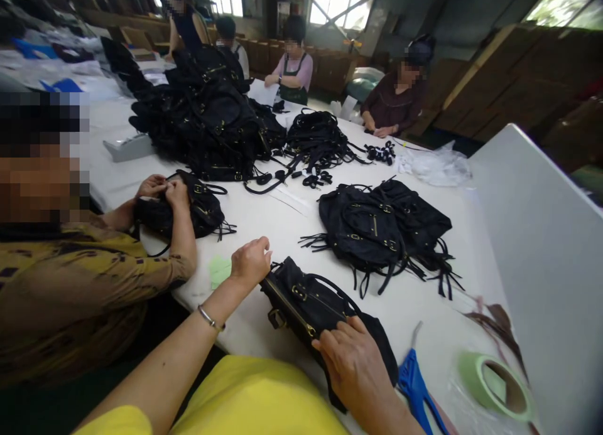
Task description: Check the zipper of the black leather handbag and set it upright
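A black handbag [325, 303] with gold buckles, a gold zipper and a strap handle lies on the table's near edge in front of me. My left hand [252, 260], a metal bangle on its wrist, is closed just beyond the bag's far left end. Whatever its fingers pinch, if anything, is too small to make out. Over the near right part of the bag, my right hand [353, 363] has its fingers curled onto the black material, beside the gold zipper pull [309, 330].
Blue-handled scissors [417, 381] and a green tape roll [494, 385] lie at right. More black bags [360, 228] sit ahead, behind them a large pile [211, 121]. A co-worker [70, 284] at left handles another bag. A white panel [537, 234] borders the table's right side.
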Demonstrator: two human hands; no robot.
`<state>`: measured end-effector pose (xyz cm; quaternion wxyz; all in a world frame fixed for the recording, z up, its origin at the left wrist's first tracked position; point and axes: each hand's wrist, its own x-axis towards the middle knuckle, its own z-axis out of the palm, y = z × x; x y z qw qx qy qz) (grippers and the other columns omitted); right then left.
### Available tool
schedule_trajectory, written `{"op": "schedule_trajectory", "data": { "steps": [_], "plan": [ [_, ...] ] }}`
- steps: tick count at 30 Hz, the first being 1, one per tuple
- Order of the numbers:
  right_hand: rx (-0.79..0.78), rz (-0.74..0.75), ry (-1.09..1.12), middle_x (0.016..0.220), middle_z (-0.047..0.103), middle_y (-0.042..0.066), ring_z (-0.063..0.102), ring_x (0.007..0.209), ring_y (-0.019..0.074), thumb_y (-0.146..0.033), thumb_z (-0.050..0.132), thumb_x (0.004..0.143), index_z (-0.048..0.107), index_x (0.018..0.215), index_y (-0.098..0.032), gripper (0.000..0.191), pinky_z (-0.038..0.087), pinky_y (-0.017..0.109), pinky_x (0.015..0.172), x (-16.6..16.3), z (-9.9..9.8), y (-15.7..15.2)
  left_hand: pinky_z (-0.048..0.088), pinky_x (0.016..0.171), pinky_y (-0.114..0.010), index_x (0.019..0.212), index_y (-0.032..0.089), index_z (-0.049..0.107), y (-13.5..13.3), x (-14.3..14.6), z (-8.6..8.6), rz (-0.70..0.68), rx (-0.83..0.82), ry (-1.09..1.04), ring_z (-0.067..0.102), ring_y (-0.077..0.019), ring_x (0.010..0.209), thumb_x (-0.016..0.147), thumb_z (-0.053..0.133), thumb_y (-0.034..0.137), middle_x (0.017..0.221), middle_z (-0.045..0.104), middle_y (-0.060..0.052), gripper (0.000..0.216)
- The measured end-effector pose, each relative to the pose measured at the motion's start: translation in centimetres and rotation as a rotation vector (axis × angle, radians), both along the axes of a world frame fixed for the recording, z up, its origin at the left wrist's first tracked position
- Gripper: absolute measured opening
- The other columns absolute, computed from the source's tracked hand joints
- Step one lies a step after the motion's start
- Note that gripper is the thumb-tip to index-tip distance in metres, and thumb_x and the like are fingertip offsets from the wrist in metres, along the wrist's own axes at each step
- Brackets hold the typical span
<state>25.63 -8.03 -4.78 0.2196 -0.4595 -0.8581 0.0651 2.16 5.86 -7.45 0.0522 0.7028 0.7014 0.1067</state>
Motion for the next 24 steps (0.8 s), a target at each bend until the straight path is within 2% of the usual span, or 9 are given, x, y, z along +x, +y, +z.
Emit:
{"op": "schedule_trajectory", "data": {
  "steps": [8, 13, 20, 24],
  "plan": [
    [-0.023, -0.090, -0.009, 0.058, 0.049, -0.001, 0.040, 0.059, 0.0172, -0.022, 0.043, 0.100, 0.048, 0.068, -0.020, 0.032, 0.022, 0.033, 0.067, 1.8, -0.1, 0.1, 0.039, 0.066, -0.029, 0.091, 0.024, 0.057, 1.4, 1.1, -0.1, -0.010, -0.019, 0.025, 0.064, -0.0198, 0.082, 0.088, 0.057, 0.036, 0.086, 0.068, -0.001, 0.012],
    [-0.003, -0.087, 0.029, 0.057, 0.049, -0.002, 0.038, 0.059, 0.0161, -0.020, 0.043, 0.099, 0.046, 0.066, -0.020, 0.033, 0.022, 0.033, 0.067, 2.7, 0.0, 0.1, 0.038, 0.065, -0.028, 0.093, 0.024, 0.058, 2.2, 1.8, -0.3, -0.009, -0.067, 0.069, 0.064, -0.0206, 0.081, 0.088, 0.054, 0.035, 0.082, 0.068, -0.002, 0.012],
    [0.012, -0.124, 0.009, 0.055, 0.049, -0.002, 0.037, 0.057, 0.0153, -0.017, 0.044, 0.097, 0.046, 0.064, -0.019, 0.033, 0.023, 0.034, 0.065, 3.7, 0.2, -0.1, 0.040, 0.065, -0.030, 0.092, 0.025, 0.057, 3.2, 2.5, -0.5, -0.018, -0.057, 0.081, 0.065, -0.0231, 0.082, 0.088, 0.052, 0.035, 0.087, 0.068, -0.003, 0.012],
    [-0.110, -0.180, 0.049, 0.064, 0.055, 0.000, 0.046, 0.065, 0.0155, -0.021, 0.050, 0.096, 0.055, 0.067, -0.019, 0.029, 0.031, 0.033, 0.067, 4.7, 0.7, 0.2, 0.040, 0.065, -0.030, 0.091, 0.025, 0.057, 3.6, 2.9, -0.8, -0.014, -0.092, 0.088, 0.065, -0.0235, 0.083, 0.088, 0.051, 0.036, 0.091, 0.069, -0.004, 0.012]
  ]
}}
